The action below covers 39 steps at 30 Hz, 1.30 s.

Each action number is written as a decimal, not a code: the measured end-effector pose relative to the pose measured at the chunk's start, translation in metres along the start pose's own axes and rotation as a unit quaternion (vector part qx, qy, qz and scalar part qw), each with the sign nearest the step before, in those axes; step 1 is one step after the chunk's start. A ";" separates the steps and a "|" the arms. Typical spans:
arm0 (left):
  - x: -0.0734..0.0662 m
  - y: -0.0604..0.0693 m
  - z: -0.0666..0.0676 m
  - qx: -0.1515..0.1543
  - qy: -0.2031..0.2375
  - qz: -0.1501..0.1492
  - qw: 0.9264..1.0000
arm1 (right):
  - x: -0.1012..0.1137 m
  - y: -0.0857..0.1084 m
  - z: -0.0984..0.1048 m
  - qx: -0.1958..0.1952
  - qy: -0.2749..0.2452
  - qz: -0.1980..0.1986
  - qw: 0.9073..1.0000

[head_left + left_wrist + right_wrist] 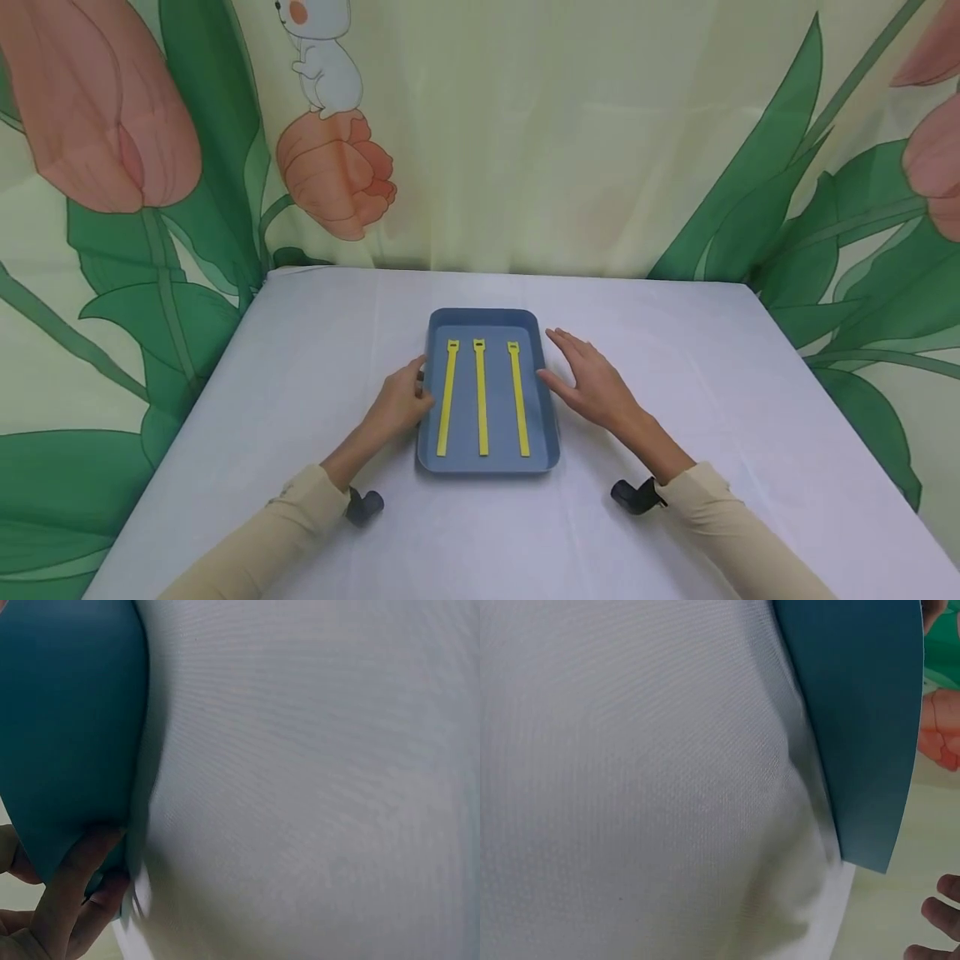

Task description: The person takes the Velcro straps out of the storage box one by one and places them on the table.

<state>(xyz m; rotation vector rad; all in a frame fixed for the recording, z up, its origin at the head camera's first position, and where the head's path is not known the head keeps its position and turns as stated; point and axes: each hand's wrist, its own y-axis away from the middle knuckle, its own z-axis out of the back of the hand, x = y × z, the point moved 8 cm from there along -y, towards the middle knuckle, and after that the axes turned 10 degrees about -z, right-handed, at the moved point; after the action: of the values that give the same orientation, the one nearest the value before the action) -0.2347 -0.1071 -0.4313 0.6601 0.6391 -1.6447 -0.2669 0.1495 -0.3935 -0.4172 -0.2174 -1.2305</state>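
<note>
A blue-grey tray (497, 465) lies on the white-covered table with three yellow strips inside, the left one (447, 400), the middle one (482, 400) and the right one (519, 400), roughly lengthwise and apart. My left hand (401, 398) grips the tray's left side. In the left wrist view, the fingers of that hand (64, 900) press the outer wall of the tray (71, 727), the thumb at its rim. Beside the right side is my right hand (596, 385), fingers extended and thumb apart. The right wrist view has its fingertips (937, 915) away from the tray wall (862, 735).
The white tablecloth (345, 325) extends around the tray on all sides. Behind the table hangs a pale curtain (525, 150) printed with tulips, leaves and a small white animal. Dark wrist-worn devices, at left (364, 507) and at right (636, 497), sit near the sleeve cuffs.
</note>
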 end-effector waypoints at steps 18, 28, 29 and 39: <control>0.005 0.003 -0.004 0.002 0.006 0.003 1.000 | 0.015 -0.005 -0.015 0.024 -0.004 0.029 0.999; 0.000 0.002 0.002 -0.007 0.003 0.005 1.000 | 0.025 -0.008 -0.013 0.017 -0.012 0.062 0.998; 0.000 0.002 0.003 -0.007 0.002 0.006 1.000 | 0.026 -0.008 -0.014 0.018 -0.014 0.065 0.998; -0.001 -0.001 0.003 0.000 0.000 0.004 1.000 | 0.031 -0.010 -0.026 0.063 -0.028 0.078 0.995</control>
<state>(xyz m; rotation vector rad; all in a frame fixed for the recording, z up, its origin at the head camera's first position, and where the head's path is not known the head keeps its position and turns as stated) -0.2363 -0.1084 -0.4289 0.6610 0.6357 -1.6368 -0.2679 0.1089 -0.4036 -0.3536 -0.3037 -1.0464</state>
